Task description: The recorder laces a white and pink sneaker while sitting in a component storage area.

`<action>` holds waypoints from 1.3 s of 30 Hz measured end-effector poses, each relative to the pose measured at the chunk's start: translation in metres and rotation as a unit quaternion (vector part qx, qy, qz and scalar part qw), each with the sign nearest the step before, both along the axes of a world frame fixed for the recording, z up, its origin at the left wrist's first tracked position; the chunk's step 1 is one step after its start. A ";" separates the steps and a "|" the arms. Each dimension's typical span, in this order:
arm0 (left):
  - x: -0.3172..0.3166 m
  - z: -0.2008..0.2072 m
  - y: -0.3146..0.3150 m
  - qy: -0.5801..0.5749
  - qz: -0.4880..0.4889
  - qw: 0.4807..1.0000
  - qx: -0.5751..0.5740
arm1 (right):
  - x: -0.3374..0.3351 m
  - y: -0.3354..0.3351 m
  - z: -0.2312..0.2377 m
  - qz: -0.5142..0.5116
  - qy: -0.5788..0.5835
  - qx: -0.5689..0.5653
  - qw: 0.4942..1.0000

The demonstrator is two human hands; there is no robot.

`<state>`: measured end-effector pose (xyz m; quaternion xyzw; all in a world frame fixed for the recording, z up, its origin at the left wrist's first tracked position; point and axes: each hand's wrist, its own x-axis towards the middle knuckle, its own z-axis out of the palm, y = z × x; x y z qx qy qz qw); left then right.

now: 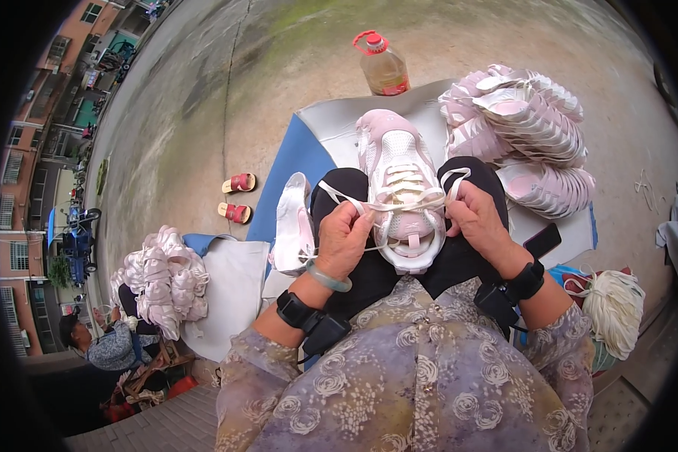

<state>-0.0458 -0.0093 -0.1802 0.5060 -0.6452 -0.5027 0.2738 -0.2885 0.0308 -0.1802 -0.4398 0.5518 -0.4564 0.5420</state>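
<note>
A pink and white sneaker upper (416,223) rests between my knees, its toe pointing away from me. White shoelace (407,205) is threaded across its front, and the two ends run out to either side. My left hand (343,239) pinches the lace at the shoe's left edge. On the other side, my right hand (476,218) is closed on the lace, with a loop standing up above the fingers. Close to my left knee lies another white and pink shoe upper (294,223), on its side.
Stacked pink and white uppers (539,128) lie at the right, near a dark phone (543,240) and a bundle of white laces (615,313). A bottle (385,69) stands ahead; red slippers (237,197) lie left. Another person (111,343) sits beside a shoe pile (166,279).
</note>
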 end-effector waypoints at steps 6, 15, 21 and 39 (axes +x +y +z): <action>0.001 -0.004 0.001 -0.017 0.005 1.000 -0.007 | 0.001 0.000 -0.008 -0.013 0.042 -0.034 0.998; 0.000 -0.004 0.003 0.027 0.020 0.999 -0.035 | 0.007 0.002 -0.008 -0.023 -0.007 -0.022 0.999; 0.003 -0.005 0.004 0.001 -0.002 1.000 -0.017 | 0.003 0.002 -0.002 -0.020 -0.057 0.001 0.998; -0.016 -0.003 0.011 0.101 0.122 0.986 -0.055 | 0.015 0.003 -0.006 0.002 0.368 -0.260 0.893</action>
